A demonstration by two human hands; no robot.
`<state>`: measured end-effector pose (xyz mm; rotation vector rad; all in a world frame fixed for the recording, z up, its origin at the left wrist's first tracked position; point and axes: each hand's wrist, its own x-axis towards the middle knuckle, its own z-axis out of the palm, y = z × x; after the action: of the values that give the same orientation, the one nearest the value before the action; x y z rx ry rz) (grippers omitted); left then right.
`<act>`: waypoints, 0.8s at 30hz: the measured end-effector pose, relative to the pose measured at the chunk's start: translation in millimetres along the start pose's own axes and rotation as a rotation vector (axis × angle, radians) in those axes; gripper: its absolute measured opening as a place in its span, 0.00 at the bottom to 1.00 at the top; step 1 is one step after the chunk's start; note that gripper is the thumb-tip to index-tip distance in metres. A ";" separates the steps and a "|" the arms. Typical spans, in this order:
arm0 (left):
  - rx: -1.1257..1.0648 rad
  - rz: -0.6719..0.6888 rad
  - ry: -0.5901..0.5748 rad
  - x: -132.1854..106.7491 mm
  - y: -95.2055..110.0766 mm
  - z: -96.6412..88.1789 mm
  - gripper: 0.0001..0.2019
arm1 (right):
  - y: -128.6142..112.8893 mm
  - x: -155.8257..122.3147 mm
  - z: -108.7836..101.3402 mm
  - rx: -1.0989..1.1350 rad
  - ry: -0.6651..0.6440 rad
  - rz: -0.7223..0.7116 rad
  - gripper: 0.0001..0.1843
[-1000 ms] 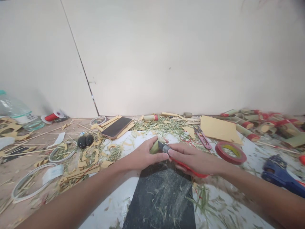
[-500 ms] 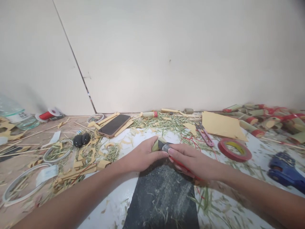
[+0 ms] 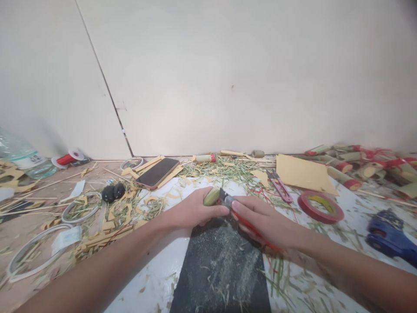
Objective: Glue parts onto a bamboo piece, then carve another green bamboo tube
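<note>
My left hand (image 3: 192, 211) is closed around a short green bamboo piece (image 3: 211, 196), whose end pokes out past the fingers. My right hand (image 3: 260, 219) grips a red-handled utility knife (image 3: 247, 226). The knife's grey blade end (image 3: 227, 200) rests against the bamboo piece. Both hands meet at the far edge of a dark cutting mat (image 3: 221, 269) dusted with green shavings.
A phone (image 3: 158, 172) lies at back left beside two black round things (image 3: 113, 192). Red tape roll (image 3: 320, 206), yellow paper sheet (image 3: 301, 173) and red snips (image 3: 278, 183) sit right. A blue tool (image 3: 389, 237) is far right. Bamboo pieces (image 3: 345, 167) are piled by the wall. Wire hoops (image 3: 39, 248) lie left.
The bamboo piece has turned a little in my left hand and the knife blade has shifted along it. Both hands stay at the mat's far edge. The camera has shifted slightly.
</note>
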<state>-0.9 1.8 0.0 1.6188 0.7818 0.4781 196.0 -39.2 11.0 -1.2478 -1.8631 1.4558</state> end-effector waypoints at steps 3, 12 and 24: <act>-0.009 0.049 -0.062 -1.0 3.9 -1.4 0.18 | -4.3 0.0 1.7 -0.095 -0.055 -0.037 0.26; 0.006 0.066 -0.077 -3.2 8.4 -0.3 0.15 | -6.4 0.5 2.1 -0.196 -0.059 -0.042 0.26; 0.057 -0.014 -0.003 0.7 1.4 -0.3 0.22 | -1.2 0.7 1.8 -0.064 0.078 -0.027 0.26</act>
<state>-0.3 2.4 1.3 1.6649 0.8102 0.4466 193.8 -39.5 11.4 -1.2859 -1.8812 1.3238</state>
